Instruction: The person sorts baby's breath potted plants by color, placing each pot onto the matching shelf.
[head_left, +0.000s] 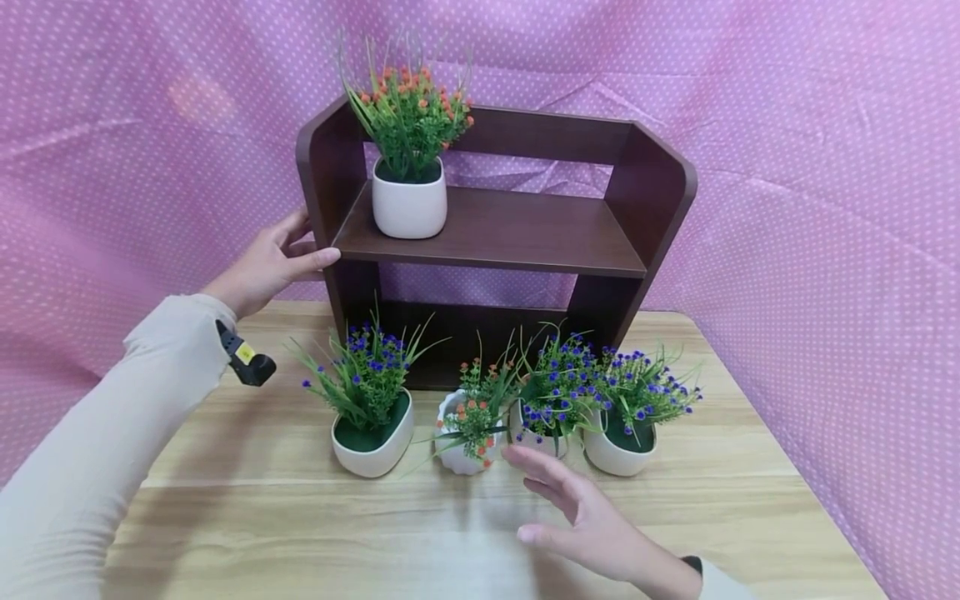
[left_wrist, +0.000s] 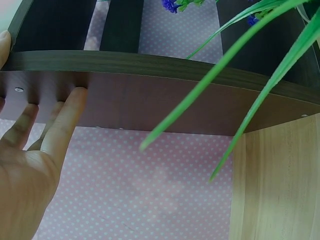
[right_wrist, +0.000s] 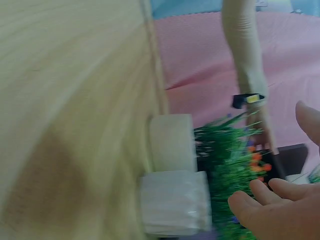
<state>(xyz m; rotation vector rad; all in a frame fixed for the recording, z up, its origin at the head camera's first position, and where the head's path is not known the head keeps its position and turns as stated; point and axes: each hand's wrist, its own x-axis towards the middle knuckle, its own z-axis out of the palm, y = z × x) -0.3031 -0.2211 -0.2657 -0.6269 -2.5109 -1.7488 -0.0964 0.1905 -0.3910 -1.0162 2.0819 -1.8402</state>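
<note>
A dark brown two-tier shelf stands on the wooden table. My left hand holds its left side panel, with the thumb at the front edge and the fingertips against the outer face. On the upper board, at the left, sits a white pot with orange flowers. My right hand is spread in the air, holding nothing. Closest to it are a small ribbed white pot with orange flowers and a pot with blue flowers. Blurred pots appear beside that hand in the right wrist view.
Another white pot with blue flowers stands before the shelf's left end, and one more at the right. The wooden tabletop extends toward me. Pink dotted cloth hangs behind and around the table.
</note>
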